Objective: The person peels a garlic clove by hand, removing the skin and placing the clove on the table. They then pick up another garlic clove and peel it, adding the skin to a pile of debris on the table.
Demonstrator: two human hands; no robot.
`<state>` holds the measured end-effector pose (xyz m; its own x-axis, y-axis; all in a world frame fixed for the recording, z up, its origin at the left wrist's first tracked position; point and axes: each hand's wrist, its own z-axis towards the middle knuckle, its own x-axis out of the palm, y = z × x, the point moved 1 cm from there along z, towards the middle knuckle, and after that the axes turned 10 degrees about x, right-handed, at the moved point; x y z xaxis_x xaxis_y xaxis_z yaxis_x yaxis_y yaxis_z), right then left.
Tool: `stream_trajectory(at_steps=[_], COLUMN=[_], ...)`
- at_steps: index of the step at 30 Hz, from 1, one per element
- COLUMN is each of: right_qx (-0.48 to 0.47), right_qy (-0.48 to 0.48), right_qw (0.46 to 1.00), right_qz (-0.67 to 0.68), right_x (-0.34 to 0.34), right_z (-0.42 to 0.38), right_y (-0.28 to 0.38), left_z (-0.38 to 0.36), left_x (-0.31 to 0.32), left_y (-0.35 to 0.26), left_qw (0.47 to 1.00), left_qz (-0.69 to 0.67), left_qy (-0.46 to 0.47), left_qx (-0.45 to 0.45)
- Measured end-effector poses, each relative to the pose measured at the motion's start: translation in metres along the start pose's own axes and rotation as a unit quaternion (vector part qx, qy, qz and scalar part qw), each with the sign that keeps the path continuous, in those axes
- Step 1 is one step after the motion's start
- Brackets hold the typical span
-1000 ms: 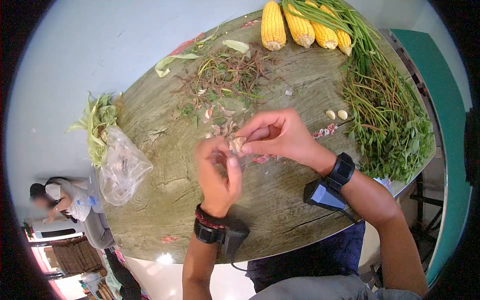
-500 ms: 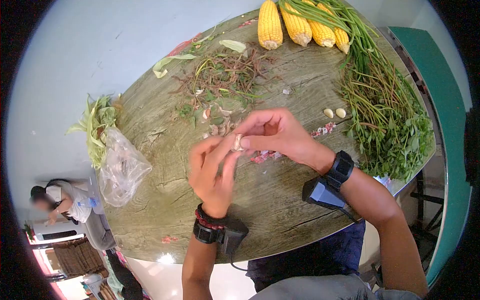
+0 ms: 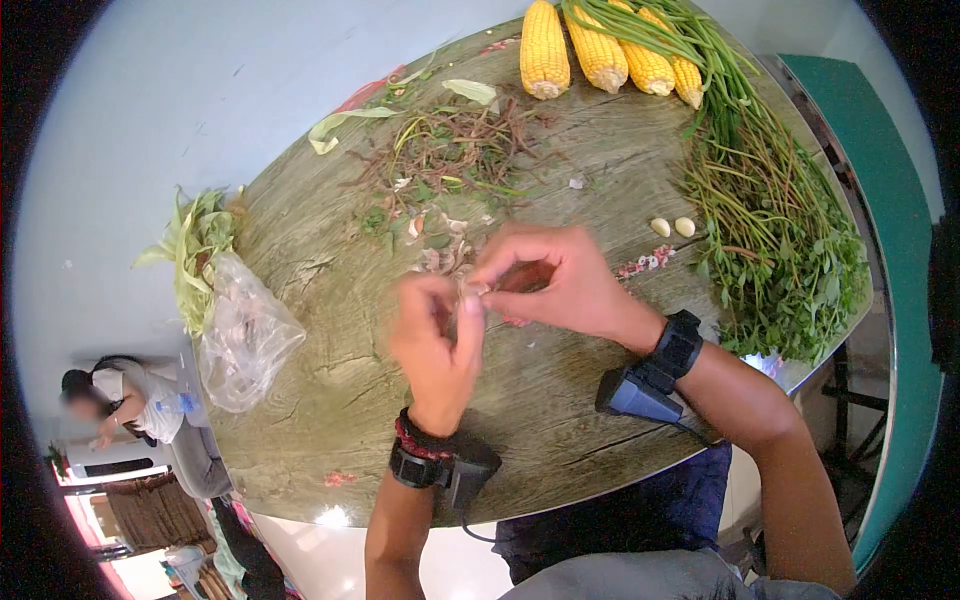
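Note:
Fingertips of my left hand (image 3: 432, 335) and my right hand (image 3: 565, 285) meet above the table, pinching a small garlic clove (image 3: 476, 288) between them. The fingers cover most of the clove, and motion blurs both hands. Just beyond them lie papery garlic skins (image 3: 455, 240) and a loose garlic piece (image 3: 415, 227). To the right of my right hand, two pale peeled cloves (image 3: 660, 227) rest side by side on the wood.
A heap of stems and scraps (image 3: 470, 145) lies beyond my hands. Yellow corn cobs (image 3: 545, 50) are at the far edge, leafy greens (image 3: 780, 250) along the right. A clear plastic bag (image 3: 245, 340) and corn husks (image 3: 200, 240) sit left. A seated person (image 3: 150, 400) is beyond the table.
My left hand has turned, its fingers curling in closer to my right fingertips. The clove, plainer to see before, is now mostly covered.

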<state>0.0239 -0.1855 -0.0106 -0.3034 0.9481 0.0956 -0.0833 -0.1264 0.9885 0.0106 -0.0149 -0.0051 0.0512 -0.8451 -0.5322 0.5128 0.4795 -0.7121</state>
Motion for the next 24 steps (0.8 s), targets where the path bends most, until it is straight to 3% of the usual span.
stream_trajectory(at_steps=[3,6,12,15,24], right_qx=[0.071,0.044,0.083,0.023,0.160], right_qy=[0.013,0.005,0.011,0.020,0.072], right_qw=[0.995,0.997,0.994,0.995,0.970], right_qz=[0.066,0.056,0.074,0.097,0.165], right_x=[0.0001,0.0000,-0.0012,0.0007,-0.0044], right_z=[-0.0016,-0.0017,-0.0014,0.0006,0.0010], right_y=[0.0009,0.0031,0.0041,-0.0003,0.0083], left_z=[0.0038,0.0048,0.0029,0.0021,0.0025], left_x=[0.0010,0.0020,0.0038,0.0033,0.0051], left_y=[-0.0041,-0.0075,-0.0065,-0.0053,-0.0048], left_qw=[0.999,0.999,0.989,0.993,0.995], left_qz=[0.025,0.015,0.121,0.092,0.090], left_qy=[0.005,-0.017,-0.026,-0.037,-0.045], left_qx=[0.024,0.049,0.081,0.065,0.016])
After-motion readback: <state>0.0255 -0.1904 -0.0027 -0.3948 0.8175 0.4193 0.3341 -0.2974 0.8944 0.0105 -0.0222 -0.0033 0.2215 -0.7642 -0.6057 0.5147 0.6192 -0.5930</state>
